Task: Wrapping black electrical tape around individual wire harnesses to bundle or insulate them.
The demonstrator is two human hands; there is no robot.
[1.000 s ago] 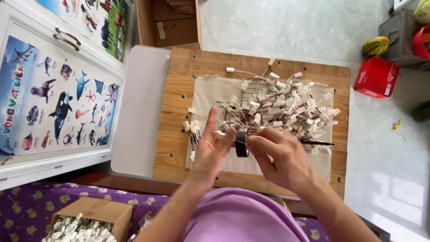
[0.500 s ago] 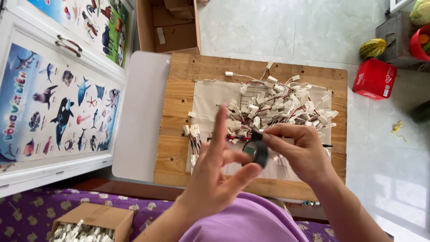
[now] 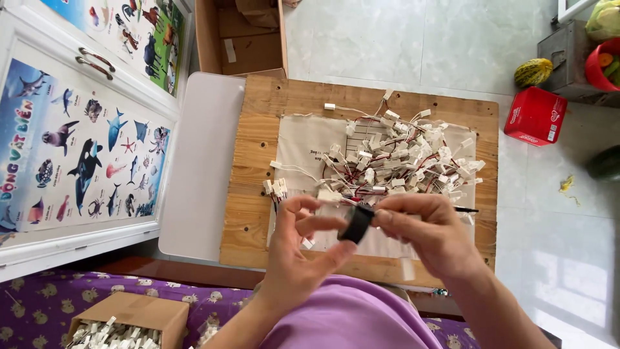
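Note:
My left hand and my right hand meet over the near edge of a wooden board. Both pinch a small roll of black tape, my right thumb and forefinger on its right side, my left thumb and palm under its left side. A thin wire with a white connector runs between my fingers at the roll. Just beyond my hands lies a pile of white-plug wire harnesses on a beige cloth.
A white cabinet with animal posters stands at the left. A cardboard box of finished connectors sits at the lower left on purple fabric. An open cardboard box is beyond the board. A red box rests on the tiled floor.
My left hand has curled its fingers in from a raised, spread pose and now closes on the tape roll. Both hands stay over the board's near edge.

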